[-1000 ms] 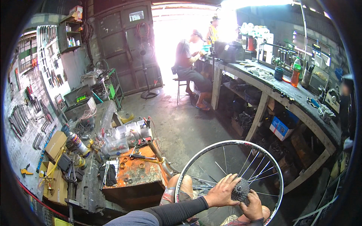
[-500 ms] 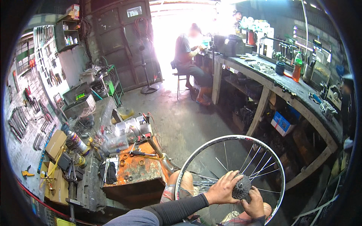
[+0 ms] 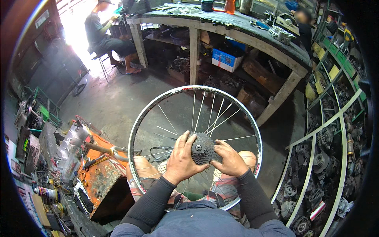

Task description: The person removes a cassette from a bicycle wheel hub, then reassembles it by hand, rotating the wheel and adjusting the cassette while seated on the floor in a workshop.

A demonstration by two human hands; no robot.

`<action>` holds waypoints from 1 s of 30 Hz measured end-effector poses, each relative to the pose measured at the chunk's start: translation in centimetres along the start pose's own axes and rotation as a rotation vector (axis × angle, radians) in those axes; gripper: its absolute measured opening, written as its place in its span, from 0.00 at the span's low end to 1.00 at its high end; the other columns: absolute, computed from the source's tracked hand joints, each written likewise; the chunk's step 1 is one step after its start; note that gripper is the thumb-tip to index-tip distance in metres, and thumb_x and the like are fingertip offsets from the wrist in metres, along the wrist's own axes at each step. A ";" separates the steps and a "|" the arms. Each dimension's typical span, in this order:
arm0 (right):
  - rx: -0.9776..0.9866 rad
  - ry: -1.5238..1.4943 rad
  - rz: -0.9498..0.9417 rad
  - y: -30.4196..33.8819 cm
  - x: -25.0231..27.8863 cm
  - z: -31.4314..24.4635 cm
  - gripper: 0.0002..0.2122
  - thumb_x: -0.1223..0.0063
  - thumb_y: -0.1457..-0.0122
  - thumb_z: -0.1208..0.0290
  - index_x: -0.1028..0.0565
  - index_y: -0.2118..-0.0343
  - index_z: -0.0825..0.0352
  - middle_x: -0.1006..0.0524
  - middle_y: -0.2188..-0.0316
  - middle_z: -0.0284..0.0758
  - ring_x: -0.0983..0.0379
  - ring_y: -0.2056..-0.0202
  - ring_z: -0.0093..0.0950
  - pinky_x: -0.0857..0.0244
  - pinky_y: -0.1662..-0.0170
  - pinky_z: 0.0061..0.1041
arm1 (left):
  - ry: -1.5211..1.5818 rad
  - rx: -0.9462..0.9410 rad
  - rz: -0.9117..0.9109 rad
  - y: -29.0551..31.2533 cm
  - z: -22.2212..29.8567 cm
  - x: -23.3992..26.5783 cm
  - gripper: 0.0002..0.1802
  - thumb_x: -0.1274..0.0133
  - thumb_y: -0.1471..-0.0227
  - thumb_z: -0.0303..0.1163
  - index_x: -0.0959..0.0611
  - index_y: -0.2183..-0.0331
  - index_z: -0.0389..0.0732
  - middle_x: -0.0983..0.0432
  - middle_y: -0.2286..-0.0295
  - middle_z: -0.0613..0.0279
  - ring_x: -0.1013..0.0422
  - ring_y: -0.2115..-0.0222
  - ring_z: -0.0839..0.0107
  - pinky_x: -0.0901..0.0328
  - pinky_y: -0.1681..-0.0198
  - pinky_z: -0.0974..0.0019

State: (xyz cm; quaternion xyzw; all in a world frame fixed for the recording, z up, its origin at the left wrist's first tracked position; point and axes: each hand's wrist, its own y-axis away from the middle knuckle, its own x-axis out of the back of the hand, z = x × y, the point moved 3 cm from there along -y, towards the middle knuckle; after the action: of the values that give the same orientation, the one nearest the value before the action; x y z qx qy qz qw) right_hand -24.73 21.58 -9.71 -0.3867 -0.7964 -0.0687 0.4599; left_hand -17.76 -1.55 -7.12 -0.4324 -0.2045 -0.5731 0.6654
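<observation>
A bicycle wheel (image 3: 196, 87) with a pale rim rests over my lap, tilted toward me. At its hub sits a dark, greasy sprocket cluster (image 3: 203, 147). My left hand (image 3: 181, 160) is closed around the cluster's left side, fingers along the upper edge and thumb below. On the opposite side my right hand (image 3: 232, 160) grips the right edge, its thumb near the lower rim. Several thin spokes (image 3: 202, 112) run to the rim, unevenly spaced, with wide gaps on the left. A few spokes at the left seem to end short of the rim.
An orange, paint-worn stand (image 3: 103, 182) with tools is at my left. Ahead runs a long workbench (image 3: 169, 19), with a blue-and-white box (image 3: 227, 59) beneath. Shelves of metal parts (image 3: 321, 162) line the right. One person (image 3: 98, 35) sits far left; another (image 3: 304, 33) is at the far right.
The view has swung right and down, so the wheel appears farther left. My right hand has shifted up along the sprocket cluster's right side; both hands remain on it.
</observation>
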 end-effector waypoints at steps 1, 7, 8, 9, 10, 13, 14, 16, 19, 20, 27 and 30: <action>-0.005 0.003 0.002 0.0 -0.1 -0.2 0.27 0.24 0.42 0.64 0.18 0.44 0.76 0.16 0.41 0.53 0.28 0.29 0.54 0.31 0.26 0.46 | -0.001 0.000 0.001 0.1 0.0 0.1 0.72 0.12 0.65 0.53 0.33 0.26 0.41 0.39 0.27 0.37 0.38 0.26 0.37 0.34 0.26 0.41; 0.003 -0.034 0.001 0.0 -0.2 -0.4 0.26 0.24 0.43 0.65 0.17 0.44 0.75 0.16 0.42 0.52 0.28 0.29 0.55 0.32 0.26 0.48 | 0.012 -0.004 0.007 0.3 -0.1 0.4 0.73 0.12 0.67 0.52 0.34 0.26 0.42 0.39 0.27 0.37 0.38 0.27 0.37 0.34 0.26 0.41; 0.003 -0.045 0.008 -0.1 -0.2 -0.5 0.26 0.25 0.43 0.66 0.17 0.44 0.75 0.16 0.42 0.52 0.28 0.29 0.56 0.32 0.26 0.49 | 0.010 -0.009 0.010 0.3 -0.1 0.5 0.73 0.12 0.67 0.52 0.34 0.26 0.42 0.38 0.27 0.37 0.38 0.27 0.37 0.34 0.26 0.41; 0.003 -0.056 0.015 -0.1 -0.2 -0.6 0.26 0.25 0.44 0.67 0.17 0.44 0.74 0.15 0.43 0.52 0.27 0.30 0.57 0.33 0.26 0.50 | 0.010 -0.006 0.011 0.3 -0.1 0.5 0.73 0.12 0.67 0.52 0.33 0.26 0.42 0.38 0.27 0.37 0.38 0.27 0.37 0.34 0.26 0.41; 0.005 -0.046 0.016 0.0 -0.3 -0.5 0.26 0.25 0.43 0.66 0.17 0.44 0.75 0.15 0.43 0.52 0.27 0.30 0.56 0.33 0.25 0.49 | 0.013 -0.007 0.010 0.3 -0.1 0.4 0.73 0.12 0.67 0.52 0.33 0.26 0.42 0.38 0.27 0.37 0.38 0.27 0.37 0.34 0.26 0.41; 0.009 -0.029 0.012 0.0 -0.3 -0.3 0.26 0.24 0.42 0.64 0.17 0.45 0.76 0.16 0.43 0.53 0.27 0.29 0.55 0.33 0.25 0.47 | 0.020 0.003 0.004 0.2 -0.2 0.3 0.72 0.12 0.67 0.50 0.33 0.26 0.42 0.39 0.26 0.38 0.38 0.27 0.36 0.34 0.26 0.41; 0.010 -0.033 0.006 -0.1 -0.2 -0.4 0.26 0.24 0.42 0.64 0.17 0.45 0.76 0.16 0.43 0.53 0.27 0.29 0.55 0.34 0.24 0.47 | 0.014 0.009 0.000 0.2 -0.3 0.2 0.72 0.12 0.67 0.50 0.33 0.26 0.42 0.39 0.26 0.38 0.38 0.27 0.36 0.34 0.27 0.41; 0.012 -0.043 0.001 -0.3 0.2 -0.8 0.26 0.25 0.42 0.64 0.17 0.45 0.76 0.16 0.43 0.53 0.27 0.30 0.55 0.34 0.24 0.47 | 0.002 0.021 -0.003 0.3 -0.3 0.1 0.72 0.12 0.67 0.50 0.33 0.26 0.42 0.39 0.26 0.40 0.37 0.27 0.36 0.33 0.27 0.41; 0.013 -0.051 0.006 -0.3 0.5 -1.1 0.26 0.25 0.41 0.64 0.17 0.45 0.76 0.16 0.43 0.53 0.27 0.30 0.56 0.34 0.24 0.47 | 0.016 0.024 -0.031 0.2 -0.1 0.3 0.69 0.14 0.62 0.53 0.33 0.26 0.40 0.39 0.27 0.35 0.38 0.27 0.33 0.36 0.26 0.39; 0.013 -0.048 0.009 -0.2 0.3 -0.8 0.25 0.25 0.41 0.64 0.17 0.45 0.76 0.16 0.43 0.53 0.27 0.30 0.56 0.34 0.24 0.47 | 0.014 0.024 -0.035 0.1 0.0 0.3 0.69 0.14 0.62 0.54 0.33 0.26 0.40 0.39 0.27 0.35 0.38 0.28 0.33 0.36 0.26 0.39; 0.005 -0.037 -0.003 -0.3 0.2 -0.9 0.25 0.25 0.41 0.65 0.17 0.45 0.76 0.16 0.42 0.53 0.28 0.29 0.55 0.34 0.24 0.47 | -0.011 0.019 -0.033 0.1 0.0 0.4 0.69 0.15 0.61 0.55 0.32 0.27 0.40 0.39 0.27 0.36 0.37 0.28 0.33 0.33 0.28 0.38; 0.006 -0.040 -0.005 -0.2 0.2 -0.7 0.26 0.25 0.41 0.65 0.17 0.44 0.76 0.16 0.42 0.53 0.29 0.28 0.55 0.34 0.24 0.46 | -0.010 0.024 -0.031 0.1 0.3 0.6 0.69 0.14 0.61 0.55 0.32 0.27 0.41 0.39 0.27 0.37 0.37 0.28 0.33 0.33 0.29 0.38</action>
State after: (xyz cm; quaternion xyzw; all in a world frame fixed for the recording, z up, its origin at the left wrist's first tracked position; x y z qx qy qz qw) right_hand -24.41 21.24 -9.08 -0.3848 -0.8066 -0.0596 0.4447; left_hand -17.42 -1.68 -6.60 -0.4238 -0.2214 -0.5787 0.6606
